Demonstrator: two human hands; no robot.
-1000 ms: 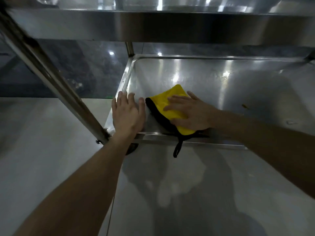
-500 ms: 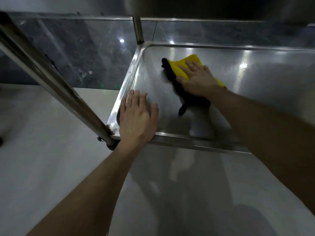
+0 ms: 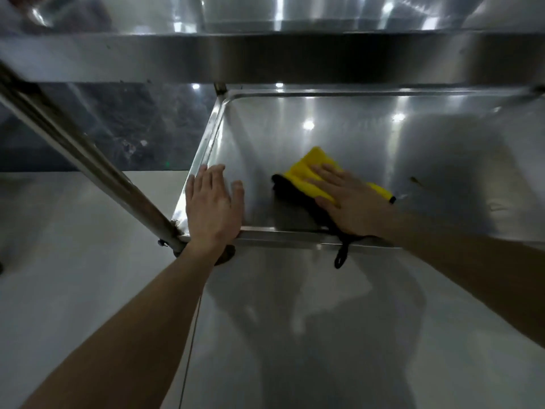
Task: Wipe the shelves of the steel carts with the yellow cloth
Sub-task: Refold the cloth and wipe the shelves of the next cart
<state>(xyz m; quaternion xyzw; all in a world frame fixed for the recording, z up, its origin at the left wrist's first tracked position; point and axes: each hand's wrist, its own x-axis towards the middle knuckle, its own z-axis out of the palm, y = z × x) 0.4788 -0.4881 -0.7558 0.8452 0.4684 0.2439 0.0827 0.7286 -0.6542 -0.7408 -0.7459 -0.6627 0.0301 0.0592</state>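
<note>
One black-edged yellow cloth [image 3: 306, 170] under right hand [image 3: 354, 205], fingers [image 3: 331, 174] straight; left hand [image 3: 211, 208] likewise.

No readable text, label or number is showing on the steel cart shelf [image 3: 383, 149] or yellow cloth [image 3: 306, 169].

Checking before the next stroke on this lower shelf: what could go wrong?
The black loop of the cloth hangs over the front rim and could snag if the right hand pushes it away. A dark speck lies on the shelf right of the cloth; strokes kept to this side may miss it. The left hand rests on the corner, so the cart may shift.
</note>
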